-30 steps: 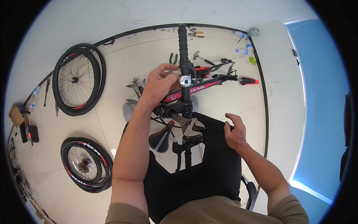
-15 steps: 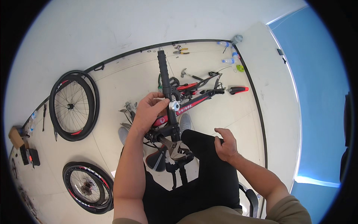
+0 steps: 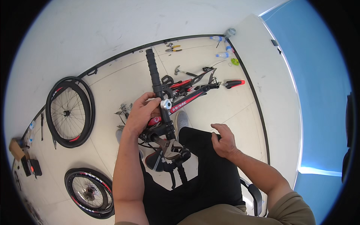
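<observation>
My left hand (image 3: 143, 114) is closed around the black bicycle handlebar (image 3: 154, 71), thumb against the bar beside a round silver fitting with a dark centre (image 3: 166, 104), perhaps a bell. The bar runs lengthwise away from me, its ribbed grip at the far end. Between my knees, a large adjustable wrench (image 3: 170, 148) lies across the stem area. The black and red bicycle frame (image 3: 195, 98) stretches to the right beyond the bar. My right hand (image 3: 225, 142) is held above my right thigh, thumb and forefinger apart, with nothing visible in it.
Two wheels with tyres (image 3: 67, 112) lean at the wall on the left; more wheels (image 3: 89, 193) lie nearer. A hammer (image 3: 184, 72), pliers (image 3: 173, 49), a red and black mudguard (image 3: 234, 84) and plastic bottles (image 3: 223, 55) are on the floor. An open cardboard box (image 3: 17, 148) is far left.
The view has shifted, so the bar and frame appear farther left. My left hand stays at the handlebar beside the silver fitting. My right hand remains above my thigh.
</observation>
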`<state>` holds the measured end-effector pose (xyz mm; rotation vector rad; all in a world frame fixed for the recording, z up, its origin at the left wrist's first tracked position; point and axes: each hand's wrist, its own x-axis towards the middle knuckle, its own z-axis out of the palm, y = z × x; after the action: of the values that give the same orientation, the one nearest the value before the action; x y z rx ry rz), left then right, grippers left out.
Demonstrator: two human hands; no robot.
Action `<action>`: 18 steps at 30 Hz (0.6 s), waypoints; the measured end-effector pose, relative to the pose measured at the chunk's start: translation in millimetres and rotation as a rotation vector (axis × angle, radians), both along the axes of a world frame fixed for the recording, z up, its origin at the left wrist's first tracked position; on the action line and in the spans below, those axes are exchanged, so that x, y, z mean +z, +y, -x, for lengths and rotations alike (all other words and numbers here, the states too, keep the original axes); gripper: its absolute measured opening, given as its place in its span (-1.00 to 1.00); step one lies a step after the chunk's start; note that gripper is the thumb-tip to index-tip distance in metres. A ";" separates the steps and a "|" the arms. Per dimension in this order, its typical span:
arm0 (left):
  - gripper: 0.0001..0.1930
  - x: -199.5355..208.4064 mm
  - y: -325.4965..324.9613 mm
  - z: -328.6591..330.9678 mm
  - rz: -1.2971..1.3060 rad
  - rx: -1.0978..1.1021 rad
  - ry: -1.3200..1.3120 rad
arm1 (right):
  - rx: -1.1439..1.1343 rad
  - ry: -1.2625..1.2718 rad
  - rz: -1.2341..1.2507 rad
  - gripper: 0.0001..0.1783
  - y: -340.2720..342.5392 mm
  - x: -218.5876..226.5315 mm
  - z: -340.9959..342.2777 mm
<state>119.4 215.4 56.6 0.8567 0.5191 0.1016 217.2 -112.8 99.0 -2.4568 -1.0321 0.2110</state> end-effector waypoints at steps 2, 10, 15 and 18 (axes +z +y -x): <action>-0.67 -4.5 2.8 -0.6 -0.027 -0.003 -0.010 | -0.003 0.004 -0.001 -0.63 0.7 0.5 0.5; -0.61 1.0 -0.3 -1.1 -0.056 0.019 0.003 | -0.006 0.004 0.001 -0.63 -1.5 -0.2 -0.7; -0.69 -7.0 1.1 -3.6 -0.019 0.025 -0.006 | -0.006 0.002 -0.004 -0.63 0.0 1.3 -0.3; -0.74 -4.1 1.4 -4.9 0.007 0.017 0.015 | -0.008 0.002 -0.005 -0.64 -0.5 2.0 -1.2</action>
<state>124.4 216.8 52.6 0.8469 0.5410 0.1089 218.4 -113.3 100.9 -2.4557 -1.0206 0.2075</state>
